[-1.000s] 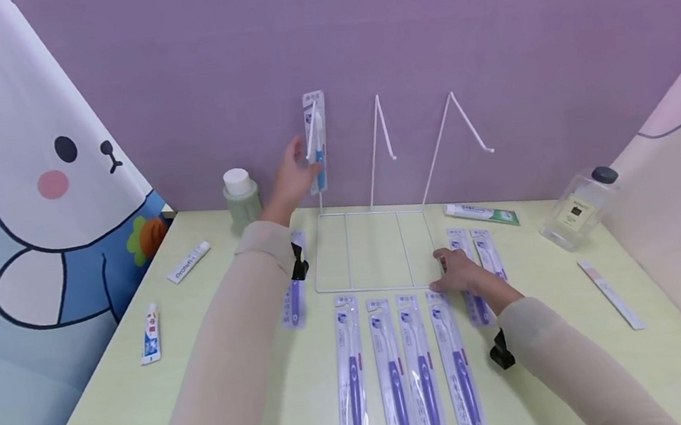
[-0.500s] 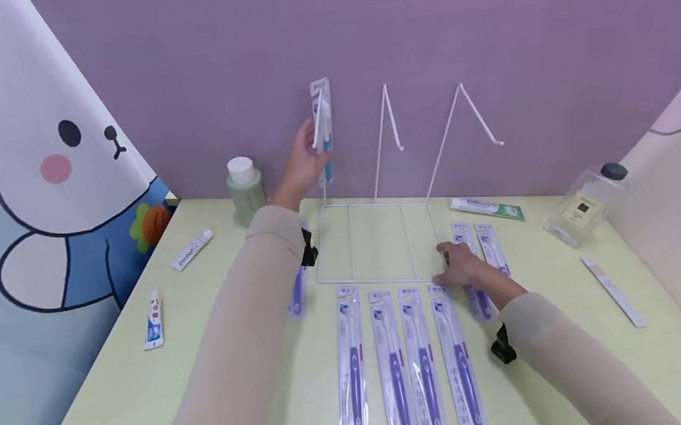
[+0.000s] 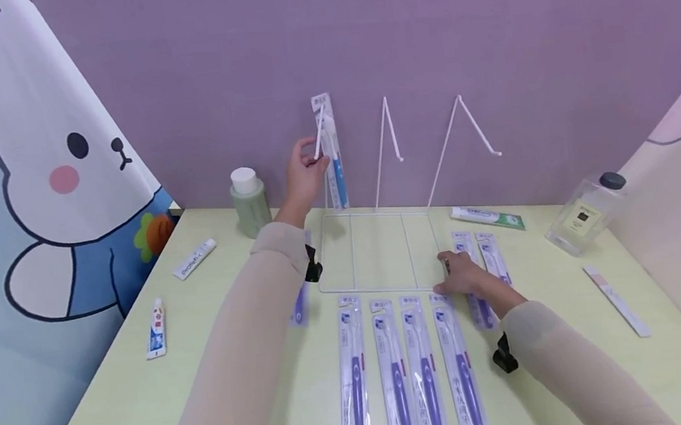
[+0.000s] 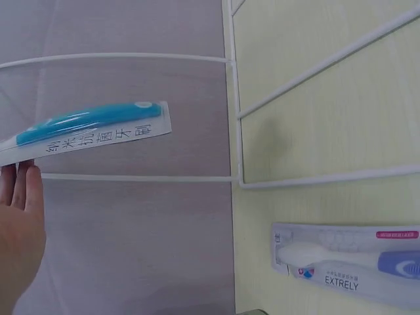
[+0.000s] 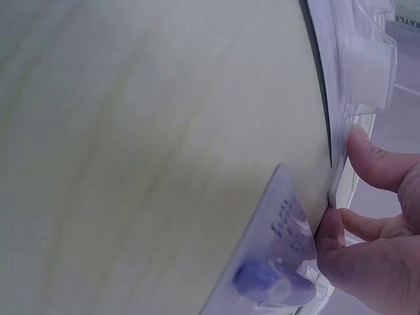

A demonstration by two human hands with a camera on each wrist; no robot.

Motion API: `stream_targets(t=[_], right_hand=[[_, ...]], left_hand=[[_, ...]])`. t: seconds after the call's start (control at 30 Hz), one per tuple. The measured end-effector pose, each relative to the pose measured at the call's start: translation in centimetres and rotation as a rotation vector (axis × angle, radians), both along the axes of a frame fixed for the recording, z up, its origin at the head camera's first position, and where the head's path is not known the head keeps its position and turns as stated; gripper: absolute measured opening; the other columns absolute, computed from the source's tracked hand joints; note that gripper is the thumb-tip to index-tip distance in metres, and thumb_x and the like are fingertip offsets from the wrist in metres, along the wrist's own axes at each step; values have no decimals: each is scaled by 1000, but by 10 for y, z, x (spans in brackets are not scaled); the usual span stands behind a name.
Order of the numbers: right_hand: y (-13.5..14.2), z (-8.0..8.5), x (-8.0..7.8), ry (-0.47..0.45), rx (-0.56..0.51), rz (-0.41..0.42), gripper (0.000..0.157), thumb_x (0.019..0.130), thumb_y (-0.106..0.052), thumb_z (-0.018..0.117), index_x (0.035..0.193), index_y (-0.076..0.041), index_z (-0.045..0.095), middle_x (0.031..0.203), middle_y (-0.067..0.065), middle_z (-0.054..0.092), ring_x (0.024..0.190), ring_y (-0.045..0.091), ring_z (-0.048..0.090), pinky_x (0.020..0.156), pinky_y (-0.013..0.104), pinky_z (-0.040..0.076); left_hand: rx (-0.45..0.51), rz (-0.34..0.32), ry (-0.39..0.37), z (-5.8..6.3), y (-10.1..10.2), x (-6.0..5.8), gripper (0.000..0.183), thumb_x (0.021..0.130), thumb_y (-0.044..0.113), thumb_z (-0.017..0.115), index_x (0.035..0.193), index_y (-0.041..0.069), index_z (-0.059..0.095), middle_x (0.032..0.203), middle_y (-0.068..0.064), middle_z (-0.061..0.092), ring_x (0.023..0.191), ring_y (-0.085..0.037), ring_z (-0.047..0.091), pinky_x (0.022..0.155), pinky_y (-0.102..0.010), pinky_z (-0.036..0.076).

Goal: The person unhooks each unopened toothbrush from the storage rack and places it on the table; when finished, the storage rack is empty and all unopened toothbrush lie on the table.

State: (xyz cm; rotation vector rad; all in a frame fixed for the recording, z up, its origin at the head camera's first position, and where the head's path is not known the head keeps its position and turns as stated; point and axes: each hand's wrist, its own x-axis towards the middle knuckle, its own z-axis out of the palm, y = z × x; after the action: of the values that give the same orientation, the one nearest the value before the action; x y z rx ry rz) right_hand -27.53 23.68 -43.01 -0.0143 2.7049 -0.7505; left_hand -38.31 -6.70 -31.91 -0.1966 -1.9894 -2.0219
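A blue-handled toothbrush in a clear blister pack (image 3: 340, 183) hangs on the left hook of a white wire rack (image 3: 409, 251). My left hand (image 3: 301, 183) is beside it; in the left wrist view, its extended fingers touch the lower edge of the pack. My right hand (image 3: 464, 275) pinches the rack's front right corner between thumb and fingers. Several packaged purple toothbrushes (image 3: 425, 379) lie in a row in front of the rack. Two more packs (image 3: 493, 257) lie to its right, and another (image 3: 299, 310) is partly hidden under my left forearm.
A green bottle with a white cap (image 3: 250, 206) stands at the back left. Two small toothpaste tubes (image 3: 155, 327) lie on the left. On the right are a green-and-white toothpaste tube (image 3: 486, 218), a clear bottle (image 3: 586, 214) and a flat strip (image 3: 616, 300). A purple wall rises behind.
The blue toothbrush pack now hangs lower relative to my left hand, whose fingers have loosened from it. My right hand stays at the rack's corner. The head view has shifted slightly.
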Motion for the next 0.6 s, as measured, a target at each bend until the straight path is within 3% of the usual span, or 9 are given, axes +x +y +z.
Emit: stream_targets(t=[0.17,0.3,0.5,0.6], right_hand=[[1,2,1,13,-18,-2,83,74,-21,74,140,-2,26,128,27,31,110,41,39,91,52,35],[1,3,3,14,-23,8,83,74,-20,74,139,-1,26,127,30,29,109,42,40,91,53,35],[0,3,5,7,-18,11,83,74,-19,74,139,-1,26,129,33,24,107,44,40,89,53,37],[-1,3,5,2,-5,9,83,75,-20,73,140,-2,25,129,32,24,107,44,40,88,54,36]], left_hand=[[15,50,36,-1,7,2,37,84,-3,59,119,3,48,99,-20,60,86,-24,59,73,-28,50],[-32,60,84,-3,6,6,34,84,-3,58,117,2,51,97,-19,60,85,-25,59,72,-28,50],[-224,10,109,1,5,12,34,87,6,58,121,10,53,99,-10,59,85,-20,58,74,-28,49],[-268,-31,107,5,4,19,32,88,6,57,120,13,54,98,-8,59,84,-19,57,73,-28,49]])
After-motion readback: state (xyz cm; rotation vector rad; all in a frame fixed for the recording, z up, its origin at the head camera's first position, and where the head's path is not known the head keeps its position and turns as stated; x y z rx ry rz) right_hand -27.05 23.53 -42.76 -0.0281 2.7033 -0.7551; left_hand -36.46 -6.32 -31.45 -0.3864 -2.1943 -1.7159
